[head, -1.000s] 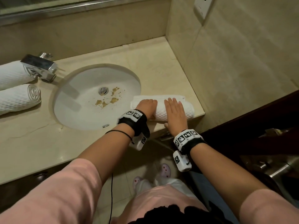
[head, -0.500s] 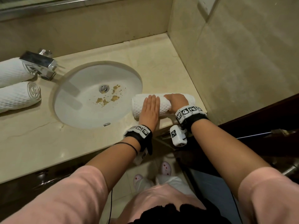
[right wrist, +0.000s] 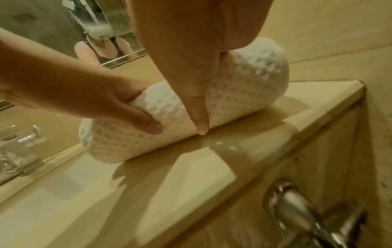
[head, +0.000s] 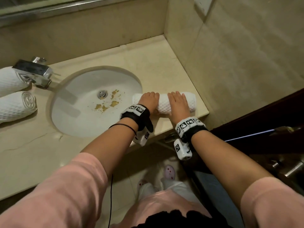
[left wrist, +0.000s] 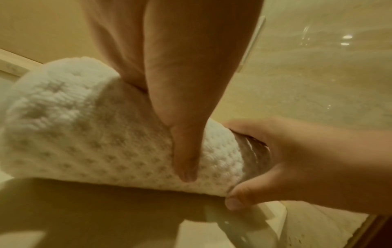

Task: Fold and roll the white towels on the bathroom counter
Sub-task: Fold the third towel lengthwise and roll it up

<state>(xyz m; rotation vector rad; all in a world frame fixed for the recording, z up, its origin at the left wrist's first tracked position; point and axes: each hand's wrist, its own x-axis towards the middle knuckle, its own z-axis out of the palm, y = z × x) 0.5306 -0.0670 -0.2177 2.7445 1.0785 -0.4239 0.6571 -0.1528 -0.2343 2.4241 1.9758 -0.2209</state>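
The white towel lies rolled on the counter, just right of the sink near the front edge. Your left hand curls over its left part, thumb pressed into the waffle weave; your right hand lies flatter across the right part, thumb down the front. You look to be tightening the finished roll. Next, I'd judge, carry it beside the two rolled towels by the faucet, gripping firmly so it doesn't unwind. The wrist bands show only square black-and-white markers; I can read no brand or writing, though the wrist views are blurry.
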